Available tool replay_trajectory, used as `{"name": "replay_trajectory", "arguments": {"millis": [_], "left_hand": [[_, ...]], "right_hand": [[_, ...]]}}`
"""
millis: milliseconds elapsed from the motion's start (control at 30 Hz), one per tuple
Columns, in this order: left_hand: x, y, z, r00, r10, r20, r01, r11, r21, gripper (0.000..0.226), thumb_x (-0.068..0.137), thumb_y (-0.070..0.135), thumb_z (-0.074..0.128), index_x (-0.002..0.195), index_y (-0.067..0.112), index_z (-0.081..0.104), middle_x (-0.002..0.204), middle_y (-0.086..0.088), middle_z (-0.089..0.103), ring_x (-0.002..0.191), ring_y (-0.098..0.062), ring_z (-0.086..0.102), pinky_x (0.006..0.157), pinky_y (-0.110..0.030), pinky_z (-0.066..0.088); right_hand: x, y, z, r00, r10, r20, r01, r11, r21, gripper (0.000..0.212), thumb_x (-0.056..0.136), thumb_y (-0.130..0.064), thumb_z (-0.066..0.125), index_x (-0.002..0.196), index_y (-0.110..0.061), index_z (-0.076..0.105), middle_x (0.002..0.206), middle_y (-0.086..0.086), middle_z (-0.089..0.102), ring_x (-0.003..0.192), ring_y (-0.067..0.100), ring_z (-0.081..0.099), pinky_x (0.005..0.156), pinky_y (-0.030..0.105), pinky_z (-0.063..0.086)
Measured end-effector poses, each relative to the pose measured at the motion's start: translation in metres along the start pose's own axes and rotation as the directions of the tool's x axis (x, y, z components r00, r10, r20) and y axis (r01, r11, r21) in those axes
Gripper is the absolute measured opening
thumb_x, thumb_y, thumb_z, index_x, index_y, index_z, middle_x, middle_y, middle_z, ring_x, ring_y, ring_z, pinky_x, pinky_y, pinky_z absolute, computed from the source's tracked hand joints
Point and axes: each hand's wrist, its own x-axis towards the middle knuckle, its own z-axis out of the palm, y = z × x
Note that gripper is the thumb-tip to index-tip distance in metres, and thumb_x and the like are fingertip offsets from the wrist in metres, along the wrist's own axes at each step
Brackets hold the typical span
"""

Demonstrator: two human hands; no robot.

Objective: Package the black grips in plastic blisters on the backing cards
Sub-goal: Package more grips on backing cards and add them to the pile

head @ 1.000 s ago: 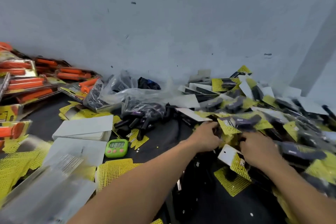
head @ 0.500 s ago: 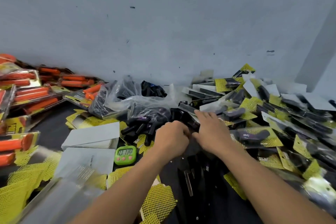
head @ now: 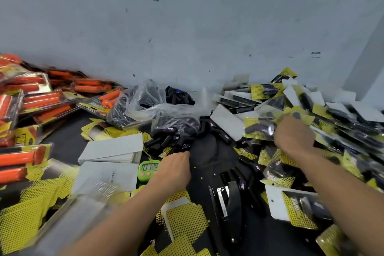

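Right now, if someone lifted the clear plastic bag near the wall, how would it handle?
Probably floppy: the clear plastic bag is thin, wrinkled film slumped in a heap. Likely weighty for its size, as dark grips bulge inside. The glossy film may slip when gripped.

The black grips are short dark tubes with little purple labels, lying loose in a heap in the middle of the dark table, with more in a clear bag behind. Yellow dotted backing cards lie flat at the near side, and clear plastic blisters sit stacked at the near left, blurry. Finished packs, grips under blisters on yellow cards, are piled up on the right.
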Motion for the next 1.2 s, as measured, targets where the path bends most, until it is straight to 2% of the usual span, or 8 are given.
{"name": "replay_trajectory", "arguments": {"millis": [167,300,400,500,633,900,1033,1200], "left_hand": [[0.004,-0.011,-0.004,0.999,-0.006,0.047,0.004,1.0,0.029,0.037,0.092,0.013,0.056,0.127,0.023,0.063,0.12,-0.004,0.071,0.112,-0.03,0.066,0.088,-0.042,0.056],[0.004,-0.012,-0.004,0.999,0.011,0.032,-0.012,0.999,0.042,0.039,0.091,0.014,0.057,0.128,0.024,0.063,0.118,-0.005,0.071,0.111,-0.03,0.066,0.086,-0.04,0.053],[0.006,-0.008,-0.005,0.999,0.014,0.04,-0.016,0.998,0.061,0.031,0.089,0.013,0.056,0.118,0.022,0.064,0.109,-0.005,0.071,0.103,-0.031,0.067,0.077,-0.039,0.051],[0.005,-0.005,-0.004,0.998,0.02,0.058,-0.025,0.996,0.087,0.031,0.091,0.012,0.055,0.12,0.019,0.06,0.105,-0.007,0.07,0.098,-0.032,0.067,0.07,-0.038,0.047],[0.003,-0.003,-0.001,0.998,0.033,0.062,-0.04,0.993,0.11,0.033,0.096,0.012,0.052,0.129,0.017,0.054,0.107,-0.009,0.069,0.098,-0.033,0.068,0.069,-0.036,0.046],[0.007,-0.004,0.001,0.997,0.064,0.034,-0.068,0.989,0.133,0.028,0.095,0.015,0.053,0.123,0.017,0.052,0.08,-0.001,0.053,0.089,-0.03,0.066,0.062,-0.036,0.042],[0.012,-0.005,0.0,0.996,0.083,0.039,-0.088,0.98,0.179,0.028,0.094,0.016,0.054,0.122,0.018,0.052,0.075,0.003,0.047,0.083,-0.028,0.063,0.061,-0.035,0.043],[0.012,-0.006,0.001,0.996,0.073,0.049,-0.08,0.985,0.154,0.033,0.094,0.017,0.053,0.127,0.019,0.052,0.078,0.002,0.051,0.09,-0.03,0.067,0.067,-0.037,0.049]], "right_hand": [[0.001,0.017,-0.011,0.995,0.035,-0.095,-0.033,0.999,0.024,0.055,0.089,-0.009,0.064,0.142,-0.015,0.049,0.127,0.019,0.067,0.125,0.041,0.056,0.105,0.051,0.037],[-0.012,-0.016,-0.012,0.922,-0.258,-0.289,0.25,0.966,-0.063,0.057,0.093,-0.018,0.068,0.145,-0.015,0.047,0.145,0.015,0.054,0.132,0.039,0.048,0.107,0.051,0.038],[-0.029,-0.05,0.002,0.853,-0.521,-0.011,0.517,0.849,-0.111,0.053,0.085,-0.009,0.067,0.136,-0.022,0.061,0.128,0.011,0.061,0.114,0.032,0.057,0.087,0.038,0.046],[-0.04,-0.056,0.033,0.75,-0.567,0.34,0.643,0.745,-0.177,0.055,0.099,-0.039,0.054,0.15,-0.021,0.046,0.148,0.011,0.049,0.136,0.032,0.043,0.108,0.042,0.036],[-0.022,-0.032,0.05,0.795,-0.449,0.407,0.595,0.705,-0.386,0.067,0.105,-0.057,0.033,0.159,-0.018,0.029,0.17,0.015,0.014,0.157,0.036,0.007,0.127,0.051,0.009],[0.022,-0.003,0.005,0.969,-0.181,0.166,0.244,0.788,-0.565,0.067,0.092,-0.037,0.061,0.151,-0.011,0.044,0.168,0.024,0.011,0.153,0.045,0.015,0.124,0.055,0.016],[0.006,-0.042,0.03,0.785,-0.592,0.186,0.618,0.724,-0.305,0.067,0.089,-0.015,0.061,0.152,-0.018,0.039,0.159,0.016,0.034,0.146,0.035,0.032,0.117,0.051,0.035],[0.005,-0.044,0.076,0.811,-0.457,0.366,0.561,0.786,-0.26,0.07,0.102,-0.029,0.053,0.161,-0.019,0.016,0.16,0.011,0.031,0.144,0.035,0.035,0.115,0.05,0.031]]}}
